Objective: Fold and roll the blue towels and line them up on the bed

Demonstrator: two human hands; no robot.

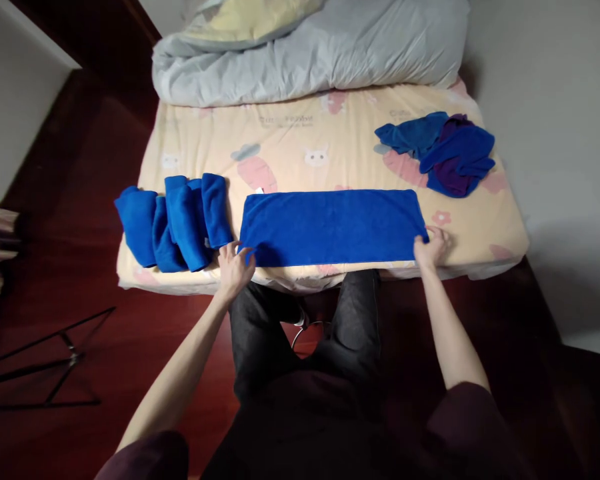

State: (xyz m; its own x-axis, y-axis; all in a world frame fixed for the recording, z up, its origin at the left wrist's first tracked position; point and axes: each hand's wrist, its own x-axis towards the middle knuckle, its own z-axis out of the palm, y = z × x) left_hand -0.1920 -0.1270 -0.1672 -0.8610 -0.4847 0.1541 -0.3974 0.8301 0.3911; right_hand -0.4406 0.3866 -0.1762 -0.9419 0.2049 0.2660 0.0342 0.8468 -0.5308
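A blue cloth [333,227] lies flat as a long rectangle near the front edge of the bed [300,160]. At its lower left corner is my left hand [237,267], its fingers spread and slightly bent. My right hand [431,247] is at the cloth's right edge, with thumb and fingers pinched on the lower right corner. Several rolled or folded blue cloths [185,217] sit side by side to the left, close to my left hand. Crumpled blue and purple cloths [457,157] form a pile at the bed's right side.
A grey and yellow quilt [310,57] is bunched across the far part of the bed. Black metal stand legs [73,360] are on the red floor at the left. A pale wall rises at the right. My legs are against the bed's front edge.
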